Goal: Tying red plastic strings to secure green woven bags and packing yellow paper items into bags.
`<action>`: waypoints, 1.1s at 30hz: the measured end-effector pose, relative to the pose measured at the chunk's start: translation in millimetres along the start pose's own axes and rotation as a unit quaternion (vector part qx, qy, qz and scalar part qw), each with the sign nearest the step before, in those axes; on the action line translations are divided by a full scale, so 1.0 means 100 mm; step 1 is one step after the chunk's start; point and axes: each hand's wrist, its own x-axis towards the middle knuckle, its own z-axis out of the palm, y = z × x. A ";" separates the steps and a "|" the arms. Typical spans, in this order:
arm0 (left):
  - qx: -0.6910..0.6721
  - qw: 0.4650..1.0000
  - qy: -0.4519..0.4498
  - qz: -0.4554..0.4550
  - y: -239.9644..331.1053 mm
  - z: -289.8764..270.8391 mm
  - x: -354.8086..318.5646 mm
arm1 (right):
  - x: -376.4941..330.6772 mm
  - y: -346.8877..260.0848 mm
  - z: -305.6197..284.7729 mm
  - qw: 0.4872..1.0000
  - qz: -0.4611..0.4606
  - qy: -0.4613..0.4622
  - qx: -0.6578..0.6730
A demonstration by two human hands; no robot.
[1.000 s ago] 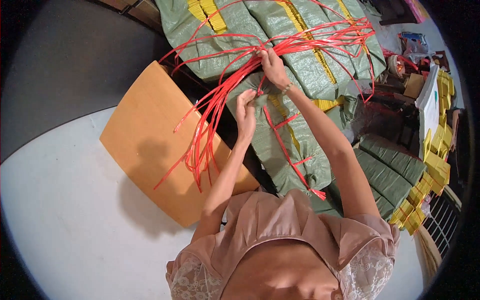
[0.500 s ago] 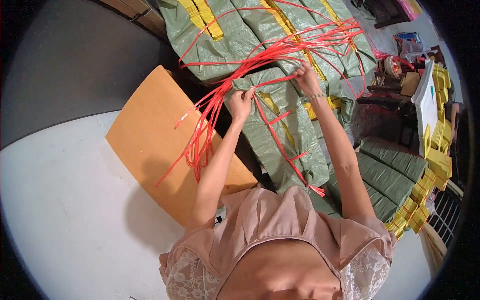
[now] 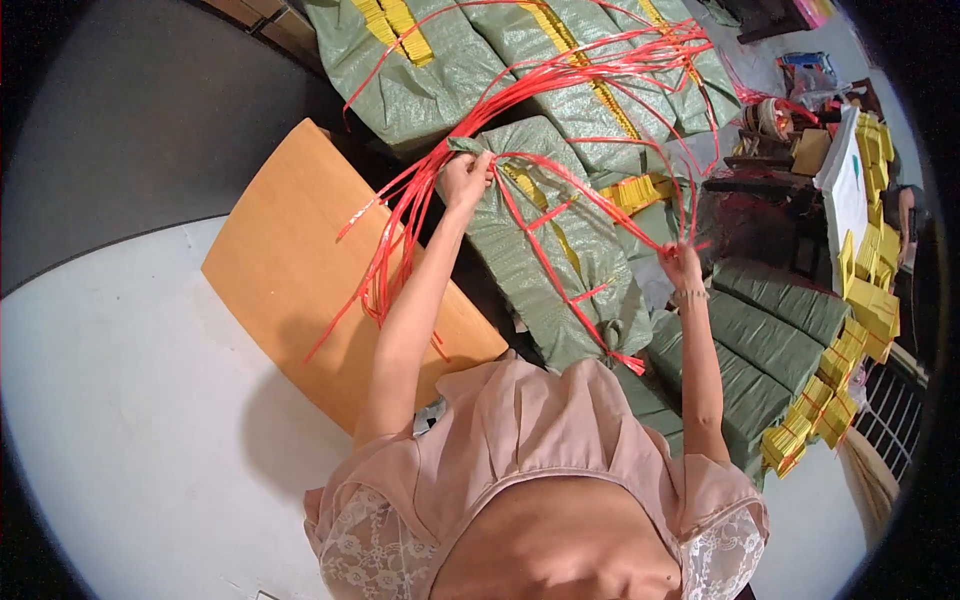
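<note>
The left hand (image 3: 466,180) is closed around a bunch of red plastic straps (image 3: 560,95) at the top end of a green woven sack (image 3: 560,260), their loose ends hanging over the orange board (image 3: 290,270). The right hand (image 3: 683,268) pinches a single red strap (image 3: 690,215) pulled out to the sack's right edge, near the stacked green bundles (image 3: 760,330).

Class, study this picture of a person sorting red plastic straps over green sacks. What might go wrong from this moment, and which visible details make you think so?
1. The left hand grips a thick bunch of red straps whose loose ends fan out and cross, so they may tangle.
2. The right hand pulls one strand out sideways; it could snag on the others.
3. Ends dangle over the wooden board beside the green sack and might slip from the bunch.
</note>
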 end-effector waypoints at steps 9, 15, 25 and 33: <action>0.005 0.999 -0.019 -0.025 0.12 -0.07 -0.05 | -1.12 0.61 1.48 0.639 -0.490 -0.183 -0.565; -0.054 0.998 -0.022 0.004 0.04 0.03 -0.10 | -0.51 1.41 2.55 0.673 -0.383 -0.207 -0.597; -0.075 0.992 0.031 0.094 -0.03 0.03 -0.21 | -0.35 1.31 2.80 0.702 -0.232 -0.196 -0.644; 0.157 0.931 0.139 0.298 0.07 0.26 -0.41 | -0.18 1.18 3.09 0.496 -0.315 -0.160 -0.793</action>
